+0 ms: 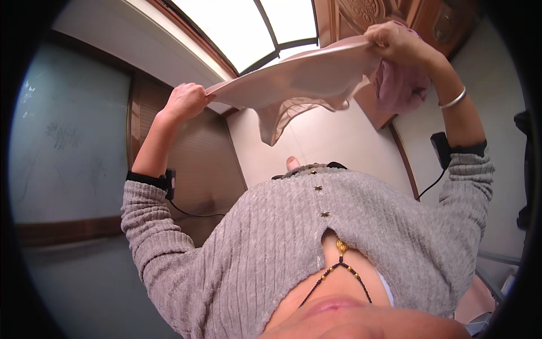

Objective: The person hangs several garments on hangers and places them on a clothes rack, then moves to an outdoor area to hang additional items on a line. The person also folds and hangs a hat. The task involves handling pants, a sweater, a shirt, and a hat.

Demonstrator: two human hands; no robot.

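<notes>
A pale pink cloth garment (296, 80) is stretched out in the air before me, its lower edge hanging in folds. My left hand (185, 101) is closed on one end of it. The other end is pinched in my right hand (394, 42), which is raised higher and wears a bangle at the wrist. A mauve cloth (400, 87) hangs below and behind my right hand; whether that hand also grips it, I cannot tell.
Bright window panes (254, 29) lie beyond the garment, with a carved wooden door (372, 12) to their right. At the left are a frosted glass panel (72, 140) and a brown panel (203, 148). Pale floor tiles (305, 135) show below. A pink item (474, 296) is at lower right.
</notes>
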